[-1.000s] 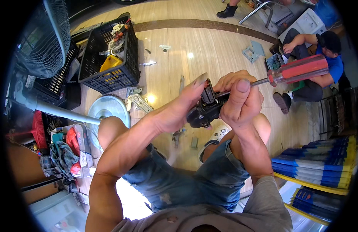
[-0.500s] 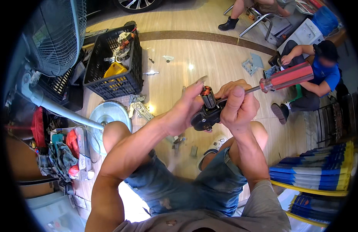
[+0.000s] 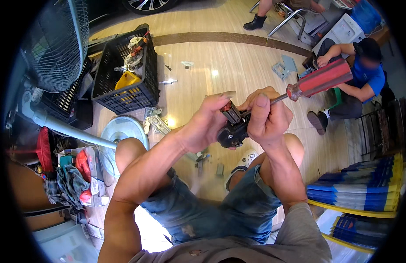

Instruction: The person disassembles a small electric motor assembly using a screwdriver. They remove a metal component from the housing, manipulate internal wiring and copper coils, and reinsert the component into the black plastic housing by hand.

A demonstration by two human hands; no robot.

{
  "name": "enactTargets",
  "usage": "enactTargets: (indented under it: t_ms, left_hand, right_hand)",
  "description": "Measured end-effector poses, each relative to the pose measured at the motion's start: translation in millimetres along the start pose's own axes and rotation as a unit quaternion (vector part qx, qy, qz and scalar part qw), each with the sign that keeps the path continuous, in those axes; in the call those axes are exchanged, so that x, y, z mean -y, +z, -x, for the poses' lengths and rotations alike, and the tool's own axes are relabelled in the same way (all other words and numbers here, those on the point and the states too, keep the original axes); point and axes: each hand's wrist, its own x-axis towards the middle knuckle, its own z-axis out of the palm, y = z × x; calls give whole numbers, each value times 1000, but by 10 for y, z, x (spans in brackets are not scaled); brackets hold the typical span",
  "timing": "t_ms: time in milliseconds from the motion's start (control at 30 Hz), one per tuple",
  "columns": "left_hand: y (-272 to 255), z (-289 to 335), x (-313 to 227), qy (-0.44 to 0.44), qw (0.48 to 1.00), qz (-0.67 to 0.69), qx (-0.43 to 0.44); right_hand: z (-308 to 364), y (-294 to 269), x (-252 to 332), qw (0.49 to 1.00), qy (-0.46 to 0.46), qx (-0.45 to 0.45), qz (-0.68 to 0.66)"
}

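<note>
My left hand (image 3: 202,123) is closed around a small black motor assembly (image 3: 233,135). Dark laminated metal with a bit of copper winding shows at its upper end, by my left thumb. Against the assembly's right side, my right hand (image 3: 271,119) is closed on the metal shaft of a screwdriver (image 3: 320,79). Its thick red handle with dark stripes sticks out beyond the fist to the upper right. The fingers hide the screwdriver's tip, so I cannot tell whether it touches the motor assembly. Both hands meet above the floor, in front of my knees.
A black plastic crate (image 3: 126,101) of parts stands at the left, near a fan's round base (image 3: 107,131). Metal pieces (image 3: 157,124) lie on the floor. A seated person (image 3: 367,79) works at the right. Blue-and-white packets (image 3: 349,193) are stacked at the lower right.
The motor assembly has tilted, its copper end leaning further left. The screwdriver handle has shifted slightly left and up. Both hands keep their grip.
</note>
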Motion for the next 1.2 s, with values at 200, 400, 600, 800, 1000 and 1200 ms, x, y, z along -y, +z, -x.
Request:
enactTargets:
  t_ms: [200,400,600,800,1000,1200]
  left_hand:
    - [7,-52,38,9,1000,14,9]
    - [99,-33,-43,-13,999,33,-5]
    - [180,7,-121,16,996,-60,-60]
    - [69,-22,-154,38,986,-153,-52]
    - [126,-15,-169,17,989,-132,-66]
    - [55,-39,-103,-2,990,-121,-69]
  right_hand:
    - [-45,-10,37,1000,29,3,-12]
    - [-57,-12,47,995,67,1,-80]
    - [-73,-10,40,985,88,-39,-141]
    - [-164,-12,110,977,144,4,-154]
    - [-187,-62,89,963,168,-26,-211]
    - [-135,-28,88,964,94,-82,-233]
